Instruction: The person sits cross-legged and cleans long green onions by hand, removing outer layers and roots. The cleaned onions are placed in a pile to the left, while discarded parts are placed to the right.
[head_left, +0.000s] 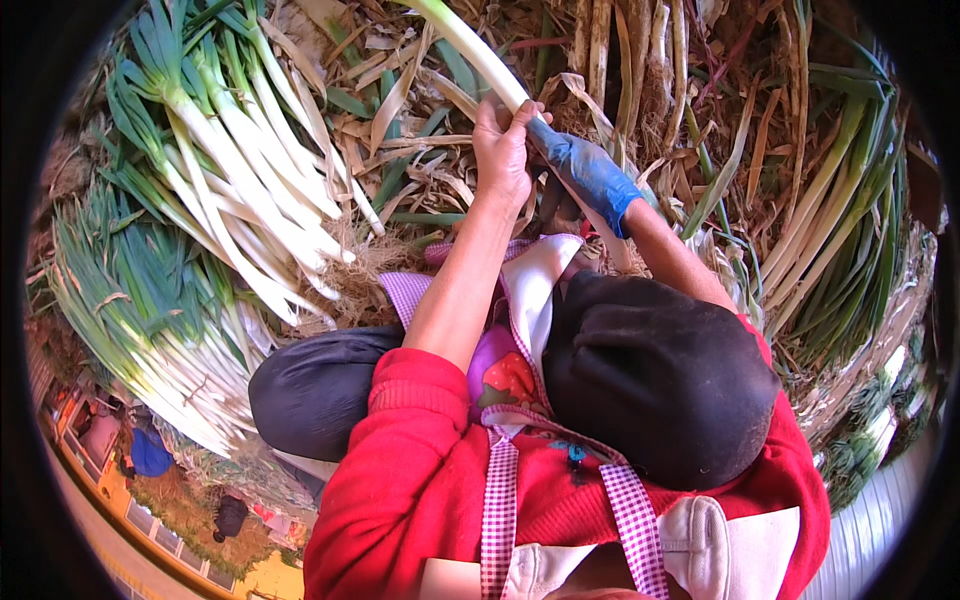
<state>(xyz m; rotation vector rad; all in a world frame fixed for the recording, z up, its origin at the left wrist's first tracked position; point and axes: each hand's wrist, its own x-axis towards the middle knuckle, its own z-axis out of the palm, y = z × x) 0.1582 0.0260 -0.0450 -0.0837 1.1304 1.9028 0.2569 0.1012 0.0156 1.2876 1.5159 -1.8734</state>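
One long green onion (480, 56) runs diagonally from the top edge down to my hands, its pale green part farthest from me. My bare left hand (502, 150) is wrapped around its white stem. My right hand (581, 165), in a blue glove, grips the same stem right beside the left, thumb and fingers along it. Below the glove, a pale length (600, 221) continues toward my knees; its end is partly hidden. Dry husks and loose leaves (420, 161) lie around both hands.
To the left lie a pile of clean white-stemmed onions (247, 150) and a bundle of thinner ones (172, 352). Untrimmed onions with dry stalks (630, 60) lie ahead. Another green bunch (832, 202) is at right. People (150, 450) are in the lower-left background.
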